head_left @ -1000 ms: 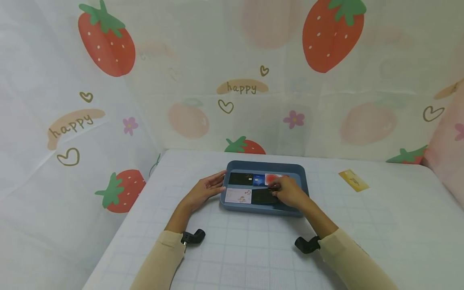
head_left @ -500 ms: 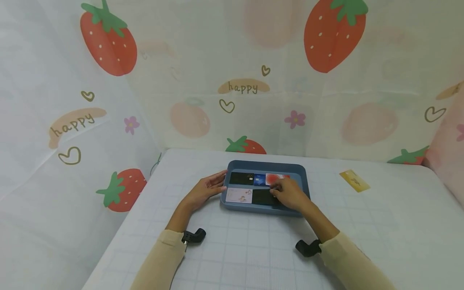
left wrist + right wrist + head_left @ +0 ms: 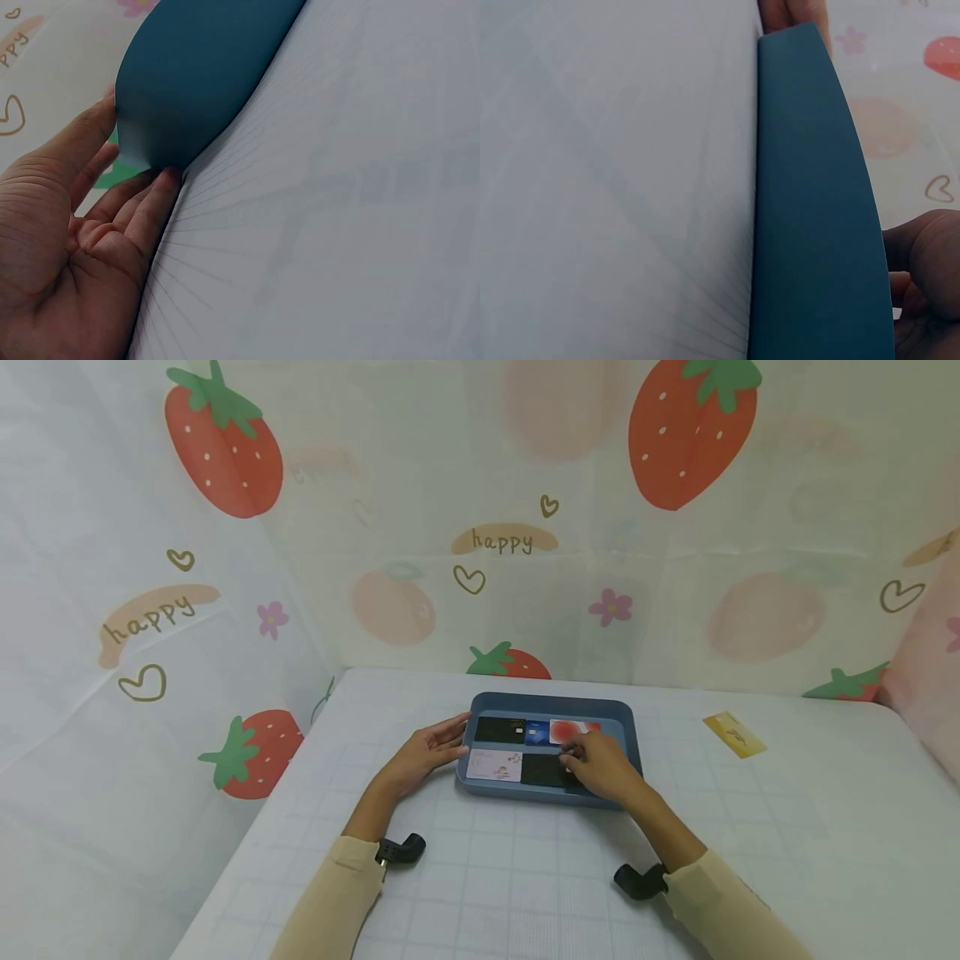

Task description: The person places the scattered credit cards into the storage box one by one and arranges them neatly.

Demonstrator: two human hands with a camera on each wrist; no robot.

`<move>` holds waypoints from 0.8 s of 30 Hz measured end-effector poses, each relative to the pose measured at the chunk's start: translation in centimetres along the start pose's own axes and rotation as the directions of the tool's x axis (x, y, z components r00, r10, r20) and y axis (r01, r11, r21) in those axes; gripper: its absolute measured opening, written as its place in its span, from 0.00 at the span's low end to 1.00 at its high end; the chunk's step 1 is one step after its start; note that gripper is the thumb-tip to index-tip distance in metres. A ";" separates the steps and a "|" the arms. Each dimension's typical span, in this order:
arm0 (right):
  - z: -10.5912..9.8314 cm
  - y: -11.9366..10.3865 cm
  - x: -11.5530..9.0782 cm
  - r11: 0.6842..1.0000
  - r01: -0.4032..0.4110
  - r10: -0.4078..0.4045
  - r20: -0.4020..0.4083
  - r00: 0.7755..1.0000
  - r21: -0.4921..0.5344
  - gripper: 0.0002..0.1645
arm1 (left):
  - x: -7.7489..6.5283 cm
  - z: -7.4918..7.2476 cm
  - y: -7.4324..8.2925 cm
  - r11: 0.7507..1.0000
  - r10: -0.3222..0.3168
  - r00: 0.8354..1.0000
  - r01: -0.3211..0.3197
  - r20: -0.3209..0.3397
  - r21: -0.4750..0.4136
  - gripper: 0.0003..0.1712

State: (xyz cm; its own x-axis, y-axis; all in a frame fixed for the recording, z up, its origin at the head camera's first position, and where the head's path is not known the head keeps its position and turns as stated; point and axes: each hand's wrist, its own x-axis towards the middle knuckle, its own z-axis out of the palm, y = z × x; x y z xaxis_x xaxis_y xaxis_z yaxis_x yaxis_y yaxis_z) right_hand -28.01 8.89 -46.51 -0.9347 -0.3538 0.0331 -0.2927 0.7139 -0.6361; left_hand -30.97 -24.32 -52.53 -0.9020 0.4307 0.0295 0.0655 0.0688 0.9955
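Observation:
A blue tray point(image 3: 510, 790) lies on the table with several bank cards in two rows. The back row has a black card point(image 3: 501, 730), a blue card point(image 3: 537, 732) and a red-and-white card point(image 3: 566, 730). In the front row are a pale patterned card point(image 3: 495, 765) and a second black card point(image 3: 542, 769). My left hand point(image 3: 427, 760) rests its extended fingers against the tray's left end. Reaching over the front right of the tray, my right hand point(image 3: 600, 766) has curled fingers and thumb at the front black card's right end, apparently pinching it; the hand hides that end.
A gold card point(image 3: 735, 734) lies on the white table point(image 3: 525, 877), right of the tray. Behind the table hangs a cloth wall point(image 3: 420, 468) printed with strawberries. Each wrist wears a black camera, the left wrist camera point(image 3: 401, 849) and the right wrist camera point(image 3: 640, 882).
My right hand's fingers have shifted slightly at the front black card, which has slid a little towards me. The left hand and tray stay in place.

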 end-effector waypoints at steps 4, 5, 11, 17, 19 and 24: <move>-0.2 0.1 -0.2 1.000 -0.003 0.003 0.007 1.000 0.009 0.14 | 0.0 0.1 0.0 1.000 0.004 1.000 -0.004 0.001 0.001 0.40; -0.3 0.1 -0.2 1.000 -0.001 0.001 0.008 1.000 0.008 0.14 | 0.0 0.1 0.0 1.000 0.004 1.000 -0.004 0.001 0.000 0.40; -1.4 0.3 -0.5 0.999 0.024 -0.024 -0.015 1.000 0.028 0.16 | -0.1 0.1 0.2 1.000 -0.001 1.000 0.001 -0.005 0.010 0.40; -2.7 0.9 -0.4 0.998 0.020 -0.016 -0.055 0.998 0.062 0.18 | -0.2 0.2 0.5 1.000 -0.010 1.000 0.011 -0.016 0.023 0.40; -3.0 1.2 -0.4 0.998 0.022 -0.018 -0.071 0.997 0.057 0.18 | -0.3 0.2 0.5 1.000 -0.009 1.000 0.009 -0.014 0.025 0.39; -3.8 1.9 -0.3 0.998 0.006 0.001 -0.115 0.993 0.062 0.17 | -0.4 0.2 0.5 1.000 -0.008 1.000 0.009 -0.009 0.022 0.39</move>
State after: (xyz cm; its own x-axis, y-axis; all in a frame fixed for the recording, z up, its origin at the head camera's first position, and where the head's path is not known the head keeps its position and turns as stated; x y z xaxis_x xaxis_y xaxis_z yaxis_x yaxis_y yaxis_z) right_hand -29.05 12.68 -44.78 -0.9520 -0.2812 0.1213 -0.2857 0.6729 -0.6823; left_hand -30.52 -24.24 -52.07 -0.9064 0.4219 0.0221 0.0673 0.0926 0.9934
